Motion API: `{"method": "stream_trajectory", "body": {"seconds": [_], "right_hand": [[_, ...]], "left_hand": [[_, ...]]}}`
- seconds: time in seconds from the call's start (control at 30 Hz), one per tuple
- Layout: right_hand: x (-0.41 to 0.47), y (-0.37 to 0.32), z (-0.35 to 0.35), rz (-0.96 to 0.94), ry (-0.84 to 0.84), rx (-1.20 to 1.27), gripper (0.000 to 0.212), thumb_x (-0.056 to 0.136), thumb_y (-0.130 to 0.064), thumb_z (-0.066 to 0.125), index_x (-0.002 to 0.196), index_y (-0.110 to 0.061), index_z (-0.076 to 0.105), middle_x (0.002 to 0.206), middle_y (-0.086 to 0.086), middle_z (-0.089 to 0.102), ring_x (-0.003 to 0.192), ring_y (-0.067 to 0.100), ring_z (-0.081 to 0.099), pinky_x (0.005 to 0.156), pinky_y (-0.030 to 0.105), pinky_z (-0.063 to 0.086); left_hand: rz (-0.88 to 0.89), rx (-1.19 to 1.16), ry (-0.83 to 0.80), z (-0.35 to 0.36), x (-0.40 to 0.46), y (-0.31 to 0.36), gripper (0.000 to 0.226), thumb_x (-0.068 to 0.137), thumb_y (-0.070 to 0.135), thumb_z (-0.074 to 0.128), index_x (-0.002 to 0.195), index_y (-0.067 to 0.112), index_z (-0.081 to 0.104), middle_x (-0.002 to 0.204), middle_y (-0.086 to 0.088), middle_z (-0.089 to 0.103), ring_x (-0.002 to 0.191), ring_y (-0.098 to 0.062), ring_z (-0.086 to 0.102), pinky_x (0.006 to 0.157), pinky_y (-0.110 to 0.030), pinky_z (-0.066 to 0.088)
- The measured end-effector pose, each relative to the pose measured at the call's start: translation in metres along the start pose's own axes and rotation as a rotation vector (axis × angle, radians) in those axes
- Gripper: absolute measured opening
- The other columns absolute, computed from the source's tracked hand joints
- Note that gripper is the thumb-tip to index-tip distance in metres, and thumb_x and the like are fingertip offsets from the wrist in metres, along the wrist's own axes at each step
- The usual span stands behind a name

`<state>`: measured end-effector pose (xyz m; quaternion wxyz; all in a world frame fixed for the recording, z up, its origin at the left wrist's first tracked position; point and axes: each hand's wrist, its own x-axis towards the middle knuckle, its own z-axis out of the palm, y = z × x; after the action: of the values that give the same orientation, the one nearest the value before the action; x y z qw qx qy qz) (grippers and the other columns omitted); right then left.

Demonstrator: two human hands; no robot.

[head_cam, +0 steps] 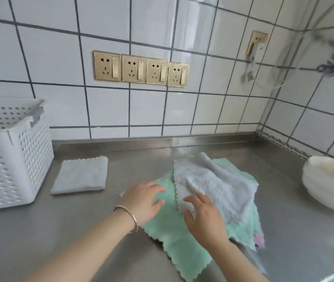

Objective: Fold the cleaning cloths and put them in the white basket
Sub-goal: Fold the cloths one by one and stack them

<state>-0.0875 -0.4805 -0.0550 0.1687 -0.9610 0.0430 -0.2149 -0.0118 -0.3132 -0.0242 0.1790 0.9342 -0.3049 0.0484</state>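
The right hand [203, 216] has its grip on the near left edge of a grey cloth [219, 186], fingers curled around the hem. The left hand [144, 200], with a bracelet [130, 218] on its wrist, lies flat and released on a green cloth [174, 237] beneath. A pink cloth [259, 241] peeks out at the pile's right side. The pile sits in the middle of the steel desk [40, 231]. A folded grey cloth [81, 176] lies toward the desk's left, just beside the white basket [19, 159] at the left edge. Stacked bowls [324, 184] stand at the right edge.
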Motion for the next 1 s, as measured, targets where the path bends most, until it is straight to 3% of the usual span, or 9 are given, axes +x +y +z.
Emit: {"method": "stream_trajectory", "body": {"seconds": [0.13,0.3,0.53,0.63,0.67,0.73,0.8,0.87,1.0], "right_hand": [[-0.016,0.033,-0.012,0.066,-0.078,-0.037,0.034,0.086,-0.018,0.051,0.119,-0.02,0.056,0.119,-0.003,0.054,0.11,0.02,0.053,0.075,0.03,0.044],[-0.02,0.048,-0.018,0.052,-0.141,0.017,0.035,0.084,-0.015,0.047,0.118,-0.02,0.054,0.117,-0.002,0.054,0.107,0.017,0.051,0.083,0.026,0.043],[-0.008,0.06,-0.011,0.002,-0.107,-0.012,0.037,0.088,-0.029,0.043,0.122,-0.019,0.053,0.116,-0.003,0.054,0.111,0.019,0.048,0.089,0.028,0.04],[0.0,0.056,-0.008,0.07,-0.014,-0.097,0.04,0.078,-0.045,0.041,0.096,-0.02,0.068,0.088,-0.002,0.062,0.085,0.022,0.059,0.066,0.03,0.046],[0.004,0.053,-0.009,0.052,0.012,-0.157,0.03,0.071,-0.044,0.05,0.077,-0.022,0.07,0.073,-0.003,0.06,0.069,0.021,0.06,0.053,0.028,0.04],[0.014,0.05,-0.018,0.061,0.094,-0.25,0.012,0.053,-0.026,0.074,0.054,-0.021,0.063,0.056,-0.004,0.055,0.051,0.022,0.055,0.046,0.025,0.026],[0.028,0.054,-0.033,0.069,0.162,-0.271,0.027,0.041,-0.003,0.081,0.056,-0.017,0.063,0.054,-0.002,0.057,0.047,0.025,0.054,0.048,0.025,0.024],[0.039,0.059,-0.055,0.065,0.241,-0.309,0.032,0.045,0.007,0.074,0.065,-0.016,0.065,0.057,0.0,0.059,0.048,0.027,0.055,0.049,0.025,0.026],[0.058,0.059,-0.099,-0.001,0.347,-0.353,0.024,0.052,0.004,0.069,0.068,-0.013,0.062,0.058,0.002,0.06,0.05,0.029,0.057,0.048,0.027,0.033]], "left_hand": [[0.153,0.185,-0.105,0.038,0.019,0.047,0.044,0.085,0.033,0.051,0.128,0.023,0.051,0.133,0.003,0.054,0.125,-0.021,0.047,0.104,-0.036,0.036],[0.016,0.234,-0.146,0.063,0.035,0.065,0.038,0.084,0.021,0.048,0.122,0.021,0.053,0.127,-0.001,0.055,0.115,-0.028,0.055,0.089,-0.037,0.048],[-0.016,-0.041,-0.182,0.053,0.056,0.051,0.03,0.094,0.027,0.048,0.121,0.032,0.061,0.13,0.004,0.061,0.119,-0.02,0.054,0.098,-0.025,0.04],[-0.005,-0.136,-0.225,0.046,0.06,0.048,0.028,0.095,0.028,0.045,0.115,0.033,0.064,0.119,0.001,0.067,0.11,-0.019,0.059,0.093,-0.025,0.043],[0.004,-0.147,-0.199,0.043,0.061,0.049,0.028,0.095,0.028,0.043,0.112,0.033,0.065,0.115,-0.001,0.069,0.106,-0.021,0.06,0.092,-0.029,0.046],[0.014,-0.156,-0.072,0.032,0.061,0.053,0.026,0.095,0.028,0.042,0.107,0.029,0.065,0.105,-0.005,0.07,0.1,-0.027,0.062,0.085,-0.034,0.048],[0.016,-0.138,0.09,0.014,0.06,0.055,0.026,0.095,0.027,0.041,0.108,0.025,0.063,0.101,-0.008,0.071,0.096,-0.031,0.063,0.08,-0.037,0.05],[0.021,-0.146,0.204,-0.009,0.057,0.054,0.028,0.095,0.028,0.039,0.108,0.023,0.063,0.099,-0.01,0.072,0.093,-0.031,0.064,0.077,-0.037,0.05],[0.013,-0.253,0.402,-0.058,0.042,0.049,0.029,0.094,0.027,0.039,0.104,0.02,0.065,0.095,-0.007,0.074,0.091,-0.026,0.067,0.075,-0.033,0.05]]}}
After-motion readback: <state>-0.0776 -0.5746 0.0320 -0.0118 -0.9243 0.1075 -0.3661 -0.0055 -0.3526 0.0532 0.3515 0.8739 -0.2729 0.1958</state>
